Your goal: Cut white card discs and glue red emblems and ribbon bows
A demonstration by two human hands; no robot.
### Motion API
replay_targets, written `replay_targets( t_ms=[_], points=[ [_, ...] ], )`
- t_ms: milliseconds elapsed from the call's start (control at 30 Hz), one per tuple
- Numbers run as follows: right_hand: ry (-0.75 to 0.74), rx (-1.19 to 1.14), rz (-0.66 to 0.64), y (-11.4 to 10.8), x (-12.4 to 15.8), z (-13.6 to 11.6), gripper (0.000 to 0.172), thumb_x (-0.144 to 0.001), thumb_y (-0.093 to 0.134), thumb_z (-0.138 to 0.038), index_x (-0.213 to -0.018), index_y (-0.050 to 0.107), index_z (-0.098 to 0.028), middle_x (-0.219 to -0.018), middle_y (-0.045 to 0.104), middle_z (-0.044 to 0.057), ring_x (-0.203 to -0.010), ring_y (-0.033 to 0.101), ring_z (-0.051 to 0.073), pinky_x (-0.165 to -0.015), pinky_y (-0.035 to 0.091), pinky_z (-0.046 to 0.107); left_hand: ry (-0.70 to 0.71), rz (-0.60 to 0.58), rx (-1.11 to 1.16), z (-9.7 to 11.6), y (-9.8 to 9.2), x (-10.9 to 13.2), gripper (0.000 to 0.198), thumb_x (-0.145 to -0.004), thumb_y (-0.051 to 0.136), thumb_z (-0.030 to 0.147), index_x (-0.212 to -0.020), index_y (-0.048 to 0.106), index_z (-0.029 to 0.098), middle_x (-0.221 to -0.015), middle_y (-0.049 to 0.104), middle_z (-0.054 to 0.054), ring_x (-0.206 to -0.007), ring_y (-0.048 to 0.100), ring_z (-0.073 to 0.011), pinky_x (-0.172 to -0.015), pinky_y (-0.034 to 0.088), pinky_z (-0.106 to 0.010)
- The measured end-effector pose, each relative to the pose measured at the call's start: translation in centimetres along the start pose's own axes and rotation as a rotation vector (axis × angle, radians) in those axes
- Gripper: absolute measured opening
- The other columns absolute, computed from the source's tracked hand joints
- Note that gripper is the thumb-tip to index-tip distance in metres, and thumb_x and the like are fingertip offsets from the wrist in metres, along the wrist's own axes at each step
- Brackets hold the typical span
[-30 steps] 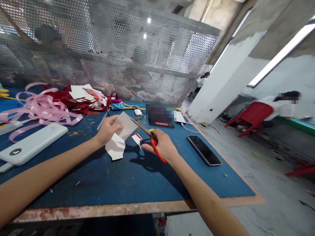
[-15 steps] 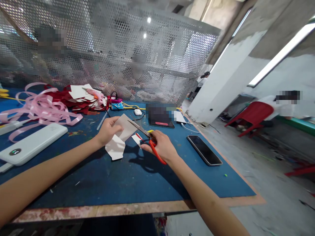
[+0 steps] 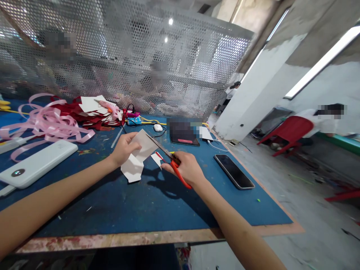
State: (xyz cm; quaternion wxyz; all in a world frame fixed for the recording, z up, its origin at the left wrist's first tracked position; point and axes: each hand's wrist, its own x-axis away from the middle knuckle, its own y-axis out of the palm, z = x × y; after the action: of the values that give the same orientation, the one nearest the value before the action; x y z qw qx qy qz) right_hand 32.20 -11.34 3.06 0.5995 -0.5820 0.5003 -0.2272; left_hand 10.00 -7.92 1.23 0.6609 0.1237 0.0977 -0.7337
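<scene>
My left hand [image 3: 123,149] pinches a folded piece of white paper [image 3: 137,157] above the blue table mat [image 3: 157,202]. Its lower flap hangs down toward the mat. My right hand [image 3: 188,168] grips red-handled scissors [image 3: 168,159], fingers through the loops. The metal blades point up and left and meet the paper's right edge. A small white scrap with a red edge [image 3: 156,159] lies just below the blades.
A black phone [image 3: 234,171] lies right of my right hand, and a white power bank [image 3: 36,163] at the left. Pink ribbon [image 3: 47,125], red and white paper scraps [image 3: 90,110], a tablet [image 3: 184,134] and cables sit along the perforated metal screen [image 3: 126,60]. People sit behind the screen and at far right.
The scissors' blades have closed further along the paper's edge. Both hands stay in nearly the same place.
</scene>
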Motion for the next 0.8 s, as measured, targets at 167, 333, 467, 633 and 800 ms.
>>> replay_targets(
  t_ms=[167,333,467,633,800],
  points=[
    [0.006,0.020,-0.007,0.1,0.0,-0.1,0.052,-0.080,0.037,-0.064,-0.055,0.046,-0.019,-0.053,0.050,0.002,-0.049,0.041,0.012,-0.050,0.020,0.024,0.008,0.007,0.004,0.0,0.0,-0.1,0.017,-0.054,0.056,0.018,-0.068,0.063,0.015,-0.060,0.057,0.003,-0.052,0.046,-0.0110,-0.048,0.037,-0.021],
    [0.007,0.059,-0.003,0.3,0.1,-0.1,0.053,-0.081,0.035,-0.062,-0.054,0.046,-0.019,-0.052,0.052,0.004,-0.050,0.046,0.013,-0.050,0.019,0.025,-0.063,0.009,0.076,-0.2,0.3,-0.1,0.022,-0.053,0.056,0.019,-0.073,0.065,0.015,-0.061,0.059,0.003,-0.052,0.049,-0.0121,-0.048,0.038,-0.022],
    [0.029,0.108,-0.010,0.3,0.1,-0.1,0.055,-0.081,0.035,-0.063,-0.052,0.049,-0.019,-0.051,0.053,0.005,-0.051,0.049,0.015,-0.050,0.018,0.026,-0.059,-0.038,0.043,0.0,0.4,0.1,0.020,-0.053,0.057,0.020,-0.071,0.065,0.014,-0.057,0.057,0.003,-0.050,0.047,-0.0106,-0.047,0.036,-0.020],
    [0.066,0.107,-0.013,0.9,0.1,-0.2,0.054,-0.077,0.039,-0.065,-0.051,0.048,-0.019,-0.050,0.053,0.005,-0.049,0.050,0.016,-0.048,0.017,0.027,-0.042,-0.077,-0.029,0.5,0.8,0.5,0.018,-0.056,0.058,0.022,-0.071,0.064,0.014,-0.057,0.055,0.003,-0.051,0.047,-0.0112,-0.048,0.036,-0.021],
    [0.118,0.034,0.073,1.3,0.0,0.1,0.047,-0.077,0.043,-0.061,-0.054,0.044,-0.020,-0.052,0.051,0.003,-0.050,0.046,0.015,-0.049,0.020,0.026,0.031,-0.020,-0.072,1.0,1.4,0.7,0.025,-0.069,0.056,0.031,-0.086,0.065,0.015,-0.070,0.060,0.000,-0.062,0.053,-0.0132,-0.055,0.041,-0.022]
  ],
)
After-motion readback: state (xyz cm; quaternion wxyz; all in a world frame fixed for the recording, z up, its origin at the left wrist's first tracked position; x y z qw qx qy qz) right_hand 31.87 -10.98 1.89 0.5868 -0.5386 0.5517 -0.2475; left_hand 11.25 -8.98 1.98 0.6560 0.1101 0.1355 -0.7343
